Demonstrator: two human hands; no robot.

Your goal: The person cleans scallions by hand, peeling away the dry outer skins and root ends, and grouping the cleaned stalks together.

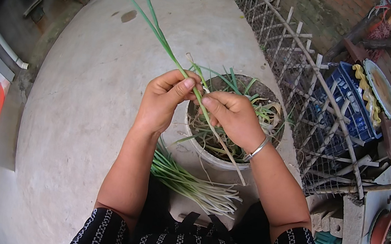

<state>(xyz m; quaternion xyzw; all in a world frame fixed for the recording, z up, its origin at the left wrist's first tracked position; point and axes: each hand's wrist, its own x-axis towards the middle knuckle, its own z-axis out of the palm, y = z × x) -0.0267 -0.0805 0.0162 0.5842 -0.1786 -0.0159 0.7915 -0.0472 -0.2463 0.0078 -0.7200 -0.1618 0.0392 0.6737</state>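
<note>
A long green onion [156, 30] slants across the middle, leaves pointing to the far left and its pale root end toward me. My left hand [162, 99] is closed round the stalk, with thumb and fingers pinching it. Close beside it, my right hand [235, 117] pinches at the same stalk, where a loose strip of outer leaf [196, 65] sticks up. Below both hands stands a round white bucket [214, 162] with torn leaves and dry peelings [271, 115] in it. A bunch of trimmed-looking green onions [194, 187] lies nearer me, white ends to the right.
Pale concrete floor [79, 101] spreads to the left. Along the right runs a stick-and-mesh fence [301, 72], with a blue crate [339, 95] behind it. Potted plants [385, 231] stand at the near right. At left, a wall carries a white pipe [9, 45].
</note>
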